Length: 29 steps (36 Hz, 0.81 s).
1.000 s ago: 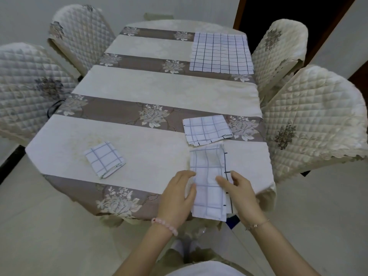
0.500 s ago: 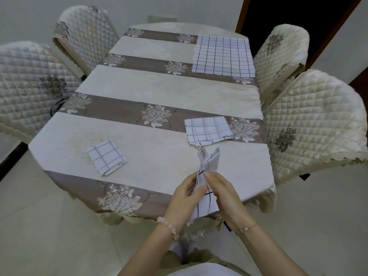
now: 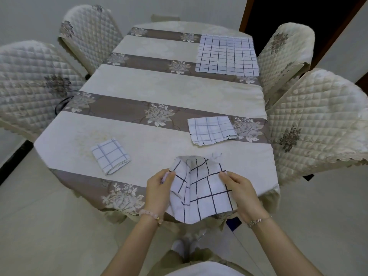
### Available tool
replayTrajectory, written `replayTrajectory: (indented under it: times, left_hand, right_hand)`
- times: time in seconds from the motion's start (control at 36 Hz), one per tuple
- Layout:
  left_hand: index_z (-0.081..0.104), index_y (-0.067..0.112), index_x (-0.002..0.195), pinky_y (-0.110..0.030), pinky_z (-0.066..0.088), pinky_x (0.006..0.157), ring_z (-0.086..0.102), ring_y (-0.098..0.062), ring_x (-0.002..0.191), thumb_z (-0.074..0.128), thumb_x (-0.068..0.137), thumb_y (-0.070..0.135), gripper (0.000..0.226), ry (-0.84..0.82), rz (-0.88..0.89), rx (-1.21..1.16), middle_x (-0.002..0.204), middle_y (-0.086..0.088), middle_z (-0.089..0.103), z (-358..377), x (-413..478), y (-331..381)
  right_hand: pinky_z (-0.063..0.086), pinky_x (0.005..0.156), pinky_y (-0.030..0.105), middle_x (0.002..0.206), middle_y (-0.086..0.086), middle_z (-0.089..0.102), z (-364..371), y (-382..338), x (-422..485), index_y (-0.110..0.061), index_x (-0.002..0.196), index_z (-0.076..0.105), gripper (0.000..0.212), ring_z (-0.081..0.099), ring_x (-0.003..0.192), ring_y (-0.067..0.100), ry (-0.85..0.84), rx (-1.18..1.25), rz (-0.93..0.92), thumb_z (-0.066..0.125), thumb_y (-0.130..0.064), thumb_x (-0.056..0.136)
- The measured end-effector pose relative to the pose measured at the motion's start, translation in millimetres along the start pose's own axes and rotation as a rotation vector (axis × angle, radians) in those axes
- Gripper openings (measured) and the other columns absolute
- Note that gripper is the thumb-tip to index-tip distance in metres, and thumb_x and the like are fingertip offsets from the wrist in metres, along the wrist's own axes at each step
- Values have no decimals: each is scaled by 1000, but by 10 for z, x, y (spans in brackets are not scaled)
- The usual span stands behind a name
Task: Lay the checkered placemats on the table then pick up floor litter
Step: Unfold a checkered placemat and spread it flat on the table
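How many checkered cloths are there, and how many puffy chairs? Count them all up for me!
Checkered placemats: 4 (spread placemat, big folded placemat, small folded placemat, held placemat)
Quilted chairs: 4 (far left chair, near left chair, far right chair, near right chair)
Total: 8
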<state>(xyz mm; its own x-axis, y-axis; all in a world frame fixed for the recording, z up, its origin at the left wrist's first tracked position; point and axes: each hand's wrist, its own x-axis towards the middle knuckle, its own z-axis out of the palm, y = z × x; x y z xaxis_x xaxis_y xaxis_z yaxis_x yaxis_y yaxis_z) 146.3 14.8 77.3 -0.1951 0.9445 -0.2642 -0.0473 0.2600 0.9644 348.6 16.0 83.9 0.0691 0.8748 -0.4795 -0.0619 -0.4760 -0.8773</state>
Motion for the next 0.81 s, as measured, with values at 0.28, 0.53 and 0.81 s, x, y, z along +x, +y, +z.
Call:
replayTrajectory:
  times: [0.28,0.53,0.81]
  left_hand:
    - [56,12,58,-29,39,59,48,-18,63,56,91,7,34,84,-120,-80,57,1,56,-92,162,-24]
    - [66,-1,99,-15,50,68,57,-19,86,55,91,5,15,16,-168,20,90,-9,65,-75,231,-142]
    - [68,10,99,-23,56,70,67,-19,87,54,94,14,16,-11,-183,-57,97,-9,71,-183,240,-110]
  right_hand:
    - [52,59,23,91,0,74,-72,78,204,-15,103,72,24,66,78,14,-88,80,134,61,-31,88]
    - [49,58,26,87,-2,70,44,22,493,-18,99,68,37,61,70,14,-109,-14,282,54,-50,88]
    - [54,70,29,96,10,72,122,-64,497,-7,104,70,23,64,81,20,-124,-18,114,63,-23,89]
